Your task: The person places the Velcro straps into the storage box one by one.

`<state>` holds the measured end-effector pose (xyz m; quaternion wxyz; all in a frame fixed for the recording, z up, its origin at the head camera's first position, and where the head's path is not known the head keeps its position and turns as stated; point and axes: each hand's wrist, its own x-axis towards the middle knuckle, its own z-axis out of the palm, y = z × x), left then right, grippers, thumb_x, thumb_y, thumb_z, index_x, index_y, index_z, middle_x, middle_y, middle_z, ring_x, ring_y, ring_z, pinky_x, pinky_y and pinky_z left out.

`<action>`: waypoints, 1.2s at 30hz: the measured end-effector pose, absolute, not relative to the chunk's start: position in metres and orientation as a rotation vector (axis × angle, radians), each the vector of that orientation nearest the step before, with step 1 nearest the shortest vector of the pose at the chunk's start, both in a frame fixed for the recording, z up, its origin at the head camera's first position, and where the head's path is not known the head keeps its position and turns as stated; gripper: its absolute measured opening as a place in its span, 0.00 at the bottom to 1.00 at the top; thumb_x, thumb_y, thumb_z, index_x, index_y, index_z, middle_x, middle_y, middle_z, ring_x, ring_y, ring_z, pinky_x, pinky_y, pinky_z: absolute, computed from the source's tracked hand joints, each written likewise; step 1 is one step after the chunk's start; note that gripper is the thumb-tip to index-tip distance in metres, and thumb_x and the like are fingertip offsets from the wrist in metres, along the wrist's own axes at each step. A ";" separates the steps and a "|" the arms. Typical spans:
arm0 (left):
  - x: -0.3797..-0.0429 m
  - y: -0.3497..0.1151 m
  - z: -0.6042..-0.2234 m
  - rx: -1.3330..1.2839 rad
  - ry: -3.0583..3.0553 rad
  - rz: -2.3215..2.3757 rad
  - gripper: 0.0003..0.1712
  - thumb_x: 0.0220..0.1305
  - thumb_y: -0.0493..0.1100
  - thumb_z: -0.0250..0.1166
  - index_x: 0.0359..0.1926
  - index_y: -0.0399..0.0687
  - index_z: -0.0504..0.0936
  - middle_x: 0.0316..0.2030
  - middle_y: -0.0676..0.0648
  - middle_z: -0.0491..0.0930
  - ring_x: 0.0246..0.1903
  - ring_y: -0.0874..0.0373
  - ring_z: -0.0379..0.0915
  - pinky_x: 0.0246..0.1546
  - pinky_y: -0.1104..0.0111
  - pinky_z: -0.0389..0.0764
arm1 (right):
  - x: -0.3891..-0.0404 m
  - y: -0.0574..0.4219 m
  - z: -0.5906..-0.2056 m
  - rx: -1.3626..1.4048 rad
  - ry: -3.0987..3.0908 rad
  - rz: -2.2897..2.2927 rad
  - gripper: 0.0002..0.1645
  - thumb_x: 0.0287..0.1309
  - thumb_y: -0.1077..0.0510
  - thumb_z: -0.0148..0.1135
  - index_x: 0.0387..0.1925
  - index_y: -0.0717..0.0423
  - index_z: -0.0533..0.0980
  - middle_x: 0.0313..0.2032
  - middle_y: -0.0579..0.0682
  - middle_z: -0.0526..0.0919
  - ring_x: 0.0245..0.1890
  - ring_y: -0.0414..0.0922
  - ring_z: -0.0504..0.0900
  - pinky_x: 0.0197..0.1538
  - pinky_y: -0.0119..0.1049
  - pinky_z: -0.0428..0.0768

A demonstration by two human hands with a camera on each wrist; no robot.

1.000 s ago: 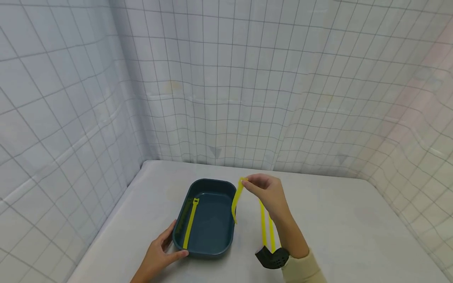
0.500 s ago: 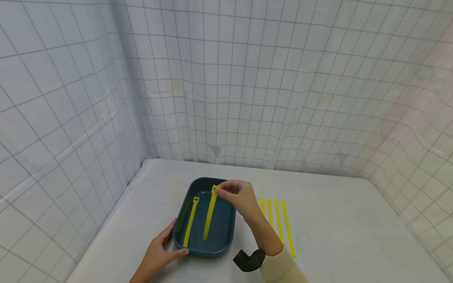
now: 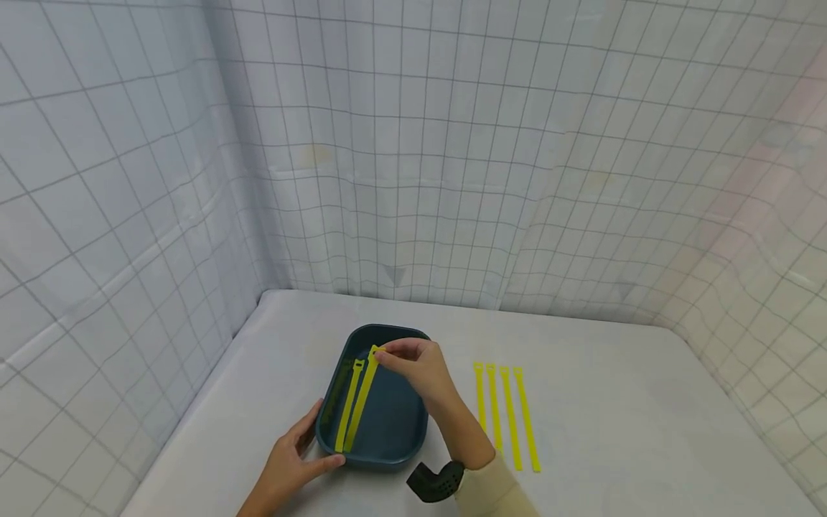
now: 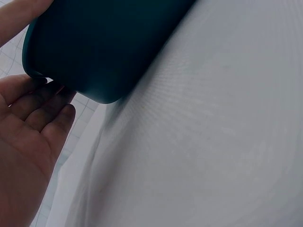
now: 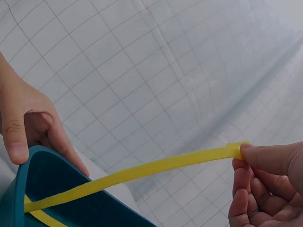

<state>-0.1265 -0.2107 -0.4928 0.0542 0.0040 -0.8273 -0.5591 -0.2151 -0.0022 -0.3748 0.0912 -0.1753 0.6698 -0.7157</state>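
A dark teal rectangular tray [image 3: 394,427] sits on the white table. My left hand [image 3: 291,465] grips its near left corner, thumb on the front rim and fingers along the outer side. Between thumb and forefinger, my right hand [image 3: 418,368] pinches the slotted head of a yellow hook-and-loop cable tie [image 3: 363,401]. The right wrist view has this tie sloping down in a gentle bow, its tail inside the tray. Another yellow cable tie [image 3: 349,406] lies along the tray's left side, close beside the held one.
Several more yellow cable ties [image 3: 510,416] lie side by side on the table [image 3: 620,416], right of the tray. A black wrist camera [image 3: 436,482] is strapped to the right forearm. White grid-patterned curtains [image 3: 413,179] hang behind and at both sides.
My right hand has carried the cable tie leftward from beyond the tray's right rim into the tray, beside the other tie. The ties on the table have come into view. The left hand stays put.
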 end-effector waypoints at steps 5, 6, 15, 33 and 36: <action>-0.127 -0.211 -0.494 0.020 -2.508 -1.734 0.54 0.43 0.46 0.75 0.68 0.37 0.56 0.65 0.39 0.58 0.63 0.49 0.55 0.58 0.59 0.65 | -0.225 -0.007 -0.392 -0.521 1.956 -2.138 0.13 0.54 0.63 0.64 0.37 0.72 0.78 0.32 0.53 0.83 0.37 0.52 0.80 0.46 0.40 0.80; -0.127 -0.212 -0.494 0.022 -2.509 -1.738 0.54 0.43 0.46 0.75 0.68 0.37 0.56 0.65 0.39 0.58 0.63 0.50 0.54 0.58 0.59 0.65 | -0.229 -0.008 -0.398 -0.495 1.955 -2.136 0.14 0.54 0.62 0.65 0.37 0.71 0.78 0.32 0.52 0.83 0.37 0.52 0.80 0.46 0.41 0.80; -0.128 -0.214 -0.496 -0.012 -2.520 -1.684 0.53 0.44 0.46 0.75 0.67 0.35 0.57 0.65 0.38 0.58 0.62 0.48 0.55 0.57 0.58 0.66 | -0.260 -0.015 -0.420 -0.310 2.080 -2.025 0.14 0.53 0.59 0.66 0.37 0.68 0.80 0.28 0.47 0.82 0.27 0.40 0.77 0.41 0.46 0.80; -0.127 -0.214 -0.496 0.013 -2.501 -1.723 0.53 0.43 0.45 0.76 0.67 0.36 0.57 0.65 0.39 0.58 0.63 0.48 0.55 0.58 0.57 0.64 | -0.299 -0.034 -0.436 -0.216 2.398 -1.666 0.10 0.49 0.63 0.68 0.33 0.67 0.82 0.30 0.53 0.82 0.29 0.44 0.80 0.36 0.38 0.82; -0.128 -0.213 -0.495 0.007 -2.499 -1.717 0.53 0.43 0.45 0.76 0.67 0.35 0.58 0.65 0.38 0.58 0.63 0.47 0.55 0.58 0.57 0.65 | -0.302 -0.036 -0.439 -0.186 2.436 -1.630 0.08 0.49 0.64 0.68 0.32 0.66 0.82 0.28 0.53 0.82 0.28 0.44 0.81 0.36 0.37 0.83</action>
